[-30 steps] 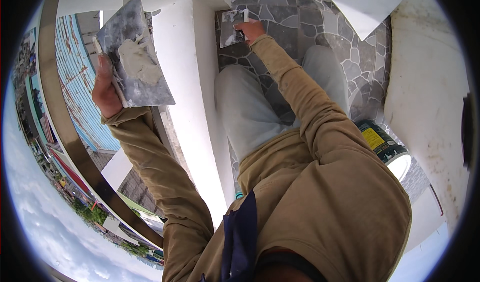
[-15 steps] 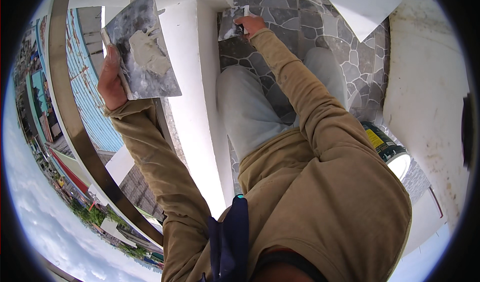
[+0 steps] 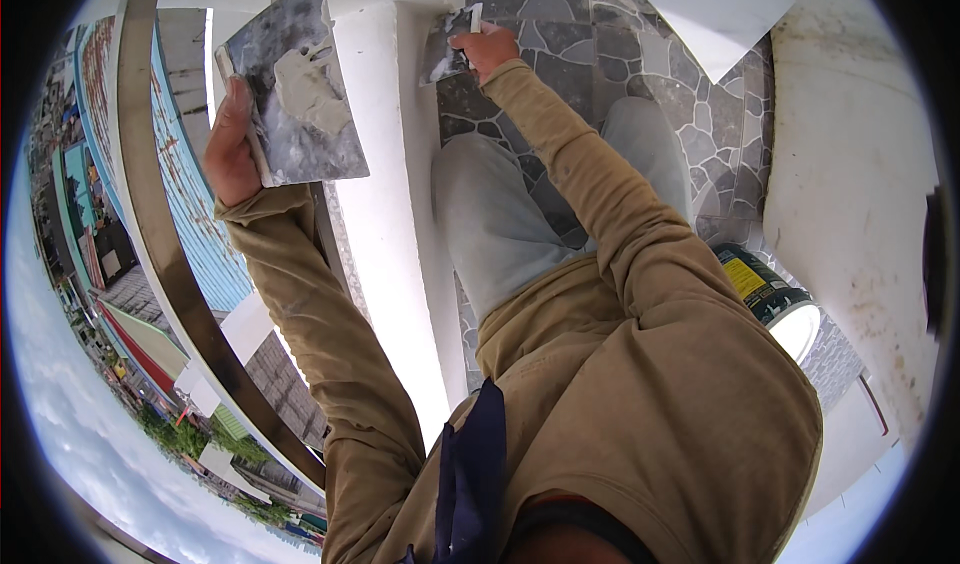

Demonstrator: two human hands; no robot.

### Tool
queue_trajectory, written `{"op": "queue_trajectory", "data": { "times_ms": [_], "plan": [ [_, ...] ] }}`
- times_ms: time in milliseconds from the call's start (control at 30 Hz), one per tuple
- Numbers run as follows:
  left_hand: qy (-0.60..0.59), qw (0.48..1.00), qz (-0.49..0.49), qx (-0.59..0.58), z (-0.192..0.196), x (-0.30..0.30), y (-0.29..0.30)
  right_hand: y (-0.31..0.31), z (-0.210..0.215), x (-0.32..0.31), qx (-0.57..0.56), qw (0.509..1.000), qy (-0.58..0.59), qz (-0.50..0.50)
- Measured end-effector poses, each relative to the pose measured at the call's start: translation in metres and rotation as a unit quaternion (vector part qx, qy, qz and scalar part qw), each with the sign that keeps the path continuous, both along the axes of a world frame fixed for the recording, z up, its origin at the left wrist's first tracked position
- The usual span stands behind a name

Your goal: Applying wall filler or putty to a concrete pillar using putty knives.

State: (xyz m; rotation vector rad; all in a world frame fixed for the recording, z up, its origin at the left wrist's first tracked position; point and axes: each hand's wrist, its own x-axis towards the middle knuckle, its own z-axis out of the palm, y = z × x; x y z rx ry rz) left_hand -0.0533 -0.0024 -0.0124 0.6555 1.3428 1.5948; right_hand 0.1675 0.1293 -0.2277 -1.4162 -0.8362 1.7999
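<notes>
My left hand (image 3: 232, 144) grips a flat grey plaster board (image 3: 295, 89) by its edge, holding it up over the railing; a lump of white putty (image 3: 305, 86) sits on its face. My right hand (image 3: 487, 46) is stretched out and holds a putty knife (image 3: 447, 49), whose smeared blade lies against the edge of the white ledge (image 3: 385, 194) where it meets the stone-pattern floor tiles (image 3: 560, 14). My grey trouser knees (image 3: 500, 224) are bent below the right arm.
A round metal railing (image 3: 160, 244) curves along the left, with rooftops and a street far below. A paint bucket (image 3: 770, 299) with a yellow and green label stands at the right beside a white stained wall (image 3: 850, 164). A white sheet (image 3: 710, 4) lies on the tiles.
The left hand has brought the board lower and nearer the ledge, turning it slightly. The right hand with the knife has stayed at the ledge's edge, shifting a little upward.
</notes>
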Motion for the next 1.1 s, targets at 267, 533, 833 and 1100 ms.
{"op": "queue_trajectory", "data": {
  "times_ms": [267,533,833,1100],
  "plan": [
    [-0.039,0.999,-0.003,0.007,-0.007,-0.008,0.003,-0.008,0.042,-0.013,0.058,0.997,-0.036,-0.026],
    [-0.073,0.997,-0.020,0.002,0.018,0.014,0.002,-0.030,0.056,-0.005,0.085,0.996,-0.026,0.014],
    [-0.102,0.994,-0.050,-0.009,0.017,0.013,0.005,-0.009,0.048,0.017,-0.065,0.997,0.028,-0.025],
    [-0.095,0.995,-0.039,-0.003,0.021,0.018,0.004,-0.015,0.085,0.004,-0.015,0.999,0.035,-0.016]
  ]
}}
